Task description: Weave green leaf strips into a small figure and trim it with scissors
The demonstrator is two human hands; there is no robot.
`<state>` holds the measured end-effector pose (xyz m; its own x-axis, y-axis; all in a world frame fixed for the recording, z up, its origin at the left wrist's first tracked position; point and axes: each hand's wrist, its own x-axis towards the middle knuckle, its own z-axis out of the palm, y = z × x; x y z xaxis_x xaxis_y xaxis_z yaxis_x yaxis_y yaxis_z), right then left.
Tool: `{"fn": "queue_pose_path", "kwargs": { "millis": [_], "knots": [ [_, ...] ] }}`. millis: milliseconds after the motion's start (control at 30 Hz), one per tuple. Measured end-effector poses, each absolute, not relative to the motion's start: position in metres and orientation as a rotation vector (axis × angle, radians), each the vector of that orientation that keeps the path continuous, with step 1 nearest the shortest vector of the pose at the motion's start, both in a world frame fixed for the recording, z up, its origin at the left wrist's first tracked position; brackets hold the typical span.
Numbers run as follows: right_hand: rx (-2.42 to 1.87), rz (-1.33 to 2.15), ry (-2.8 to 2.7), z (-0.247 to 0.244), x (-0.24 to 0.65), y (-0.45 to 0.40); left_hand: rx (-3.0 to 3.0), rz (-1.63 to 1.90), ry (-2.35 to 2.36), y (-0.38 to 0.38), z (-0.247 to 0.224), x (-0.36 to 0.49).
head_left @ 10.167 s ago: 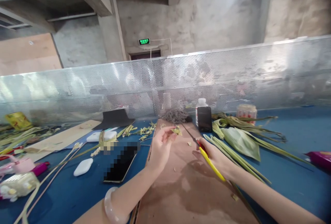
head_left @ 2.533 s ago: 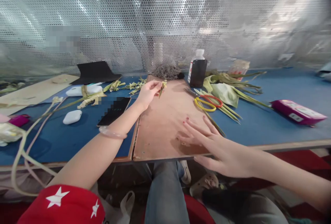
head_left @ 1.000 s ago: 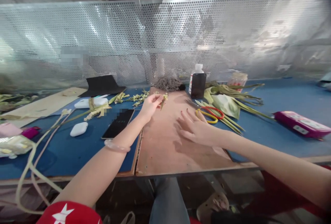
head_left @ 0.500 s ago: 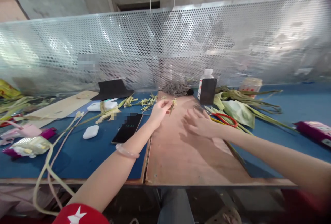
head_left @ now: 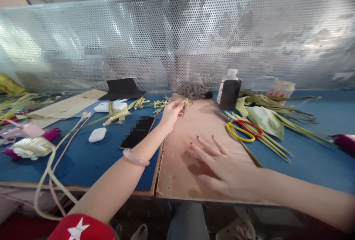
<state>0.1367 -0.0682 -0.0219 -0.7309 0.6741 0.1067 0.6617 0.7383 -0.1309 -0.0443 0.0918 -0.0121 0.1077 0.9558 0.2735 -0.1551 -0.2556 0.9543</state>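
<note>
My left hand [head_left: 172, 113] pinches a small sprig of dried yellow-green plant [head_left: 185, 107] above the far part of the wooden board [head_left: 177, 158]. Fingers spread, my right hand [head_left: 222, 166] hovers over or rests on the near part of the board; contact is hard to tell. Just beyond it lie scissors [head_left: 240, 132] with one red and one yellow handle loop, on long green leaf strips [head_left: 271, 144]. More sprigs [head_left: 161, 104] are scattered left of my left hand. A dark phone [head_left: 138, 131] lies beneath my left forearm's far side.
A bottle [head_left: 226, 84] with a dark object against it stands at the back, near a grey stringy bundle [head_left: 193, 90]. Wide leaves [head_left: 266, 118] spread on the right. On the left are a white earbud case [head_left: 97, 135], looping cables [head_left: 52, 166], and a perforated metal screen [head_left: 138, 40] behind.
My right hand has moved toward me from beside the scissors, uncovering their handles. My left hand keeps its pinch on the sprig. The camera has tilted slightly downward.
</note>
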Motion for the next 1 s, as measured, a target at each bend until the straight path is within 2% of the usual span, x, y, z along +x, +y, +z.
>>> {"fn": "queue_pose_path", "kwargs": {
  "millis": [200, 467, 667, 833, 1000],
  "knots": [
    [-1.364, -0.023, -2.701, -0.023, 0.146, -0.021, 1.357, 1.337, 0.854, 0.09, -0.012, -0.043],
    [-0.892, 0.185, -2.831, -0.012, 0.107, -0.104, 1.337, 1.31, 0.865, 0.091, -0.014, -0.041],
    [-1.089, 0.134, -2.772, -0.011, 0.109, -0.092, 1.337, 1.3, 0.877, 0.089, -0.014, -0.039],
    [-0.859, 0.232, -2.882, -0.007, 0.101, -0.116, 1.351, 1.276, 0.882, 0.089, -0.014, -0.038],
    [-0.899, 0.053, -2.802, -0.011, 0.099, -0.1, 1.355, 1.261, 0.87, 0.089, -0.014, -0.038]
  ]
}}
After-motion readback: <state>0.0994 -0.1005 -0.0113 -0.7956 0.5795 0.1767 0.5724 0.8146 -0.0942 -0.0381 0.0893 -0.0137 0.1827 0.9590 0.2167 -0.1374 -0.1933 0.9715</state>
